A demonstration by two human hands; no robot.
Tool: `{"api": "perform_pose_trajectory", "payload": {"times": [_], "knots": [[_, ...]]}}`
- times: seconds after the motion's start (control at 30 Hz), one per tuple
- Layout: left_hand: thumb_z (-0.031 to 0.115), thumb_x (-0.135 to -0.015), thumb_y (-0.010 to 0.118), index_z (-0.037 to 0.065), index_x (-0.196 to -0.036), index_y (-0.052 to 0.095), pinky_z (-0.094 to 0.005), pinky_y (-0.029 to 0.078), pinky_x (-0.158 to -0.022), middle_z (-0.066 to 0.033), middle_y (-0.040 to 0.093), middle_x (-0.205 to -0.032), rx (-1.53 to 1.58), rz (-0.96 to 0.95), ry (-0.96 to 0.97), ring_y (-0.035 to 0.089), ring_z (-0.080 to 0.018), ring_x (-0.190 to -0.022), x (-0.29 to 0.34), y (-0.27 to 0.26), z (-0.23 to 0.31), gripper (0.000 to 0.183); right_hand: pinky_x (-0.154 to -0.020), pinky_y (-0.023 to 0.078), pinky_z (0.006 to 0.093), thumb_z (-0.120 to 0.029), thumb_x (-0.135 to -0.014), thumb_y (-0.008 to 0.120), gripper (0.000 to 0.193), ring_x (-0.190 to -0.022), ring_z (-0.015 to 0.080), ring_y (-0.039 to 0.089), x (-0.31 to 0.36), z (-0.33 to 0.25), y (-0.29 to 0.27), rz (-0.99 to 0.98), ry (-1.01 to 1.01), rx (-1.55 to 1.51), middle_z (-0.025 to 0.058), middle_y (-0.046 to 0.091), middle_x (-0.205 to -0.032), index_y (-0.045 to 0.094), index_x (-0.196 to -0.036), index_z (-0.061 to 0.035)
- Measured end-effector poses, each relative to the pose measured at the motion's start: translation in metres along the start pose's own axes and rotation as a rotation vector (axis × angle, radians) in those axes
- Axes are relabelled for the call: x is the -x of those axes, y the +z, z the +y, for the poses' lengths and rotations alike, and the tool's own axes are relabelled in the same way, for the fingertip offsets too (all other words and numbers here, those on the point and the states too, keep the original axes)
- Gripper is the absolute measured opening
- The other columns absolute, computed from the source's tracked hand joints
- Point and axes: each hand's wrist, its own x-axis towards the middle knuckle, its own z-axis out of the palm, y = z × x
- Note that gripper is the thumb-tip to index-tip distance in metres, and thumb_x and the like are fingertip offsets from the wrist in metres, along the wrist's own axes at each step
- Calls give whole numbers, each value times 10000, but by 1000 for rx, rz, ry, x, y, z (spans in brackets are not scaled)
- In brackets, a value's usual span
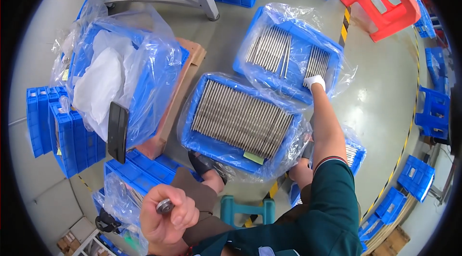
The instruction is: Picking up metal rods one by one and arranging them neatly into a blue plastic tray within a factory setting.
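My left hand [174,216] is closed around a metal rod [165,206], whose round end points up toward me. With my right arm stretched forward, my right hand [315,82], in a white glove, is at the lower end of a short row of metal rods [318,62]. Its fingertips are hidden. That row lies in the far blue bin [297,33], lined with clear plastic, beside another row of rods [270,50] across a gap. Nearer to me is a second lined blue bin [195,141], filled with a long row of metal rods [240,119] and a yellow-green slip [253,158].
Left of the bins, a plastic-covered blue crate [144,111] with white sheeting [101,83] and a black phone-like slab [118,132] stands on a wooden pallet [190,70]. A red stool [382,3] is far right; a teal stool [248,210] is near me.
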Motion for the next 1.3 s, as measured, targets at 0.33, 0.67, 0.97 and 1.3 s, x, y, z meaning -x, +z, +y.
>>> {"api": "perform_pose_trajectory", "payload": {"times": [0.33, 0.67, 0.97, 1.3], "knots": [[415, -949, 418, 4, -982, 481, -265, 298, -473, -47, 423, -655, -76, 76, -22, 368, -120, -519, -23, 8, 3, 417, -866, 493, 354, -224, -745, 614, 328, -1054, 254, 599, 23, -40, -8, 131, 222, -32, 134, 628, -1108, 658, -1035, -78], [420, -945, 426, 5, -979, 485, -259, 301, -466, -48, 425, -654, -92, 128, -37, 370, -121, -519, -37, 8, 3, 421, -861, 481, 395, -223, -782, 507, 333, -1050, 307, 597, 2, -38, 1, 82, 111, 0, 210, 628, -1060, 669, -1015, -51], [419, -948, 419, -4, -985, 480, -260, 300, -472, -52, 428, -661, -88, 121, -31, 371, -120, -528, -24, 12, 5, 429, -343, 227, 271, -428, -822, 631, 402, -365, 109, 308, 16, -46, -21, -519, 156, -775, -16, 379, -511, 462, -627, -120], [383, -949, 428, 7, -1058, 484, -258, 296, -507, -24, 455, -706, -109, -64, -13, 369, -101, -551, 18, 8, -5, 396, -350, 220, 243, -536, -835, 557, 421, -369, 76, 303, 115, -16, -57, -527, -17, -884, -49, 399, -528, 486, -682, -150]]}}
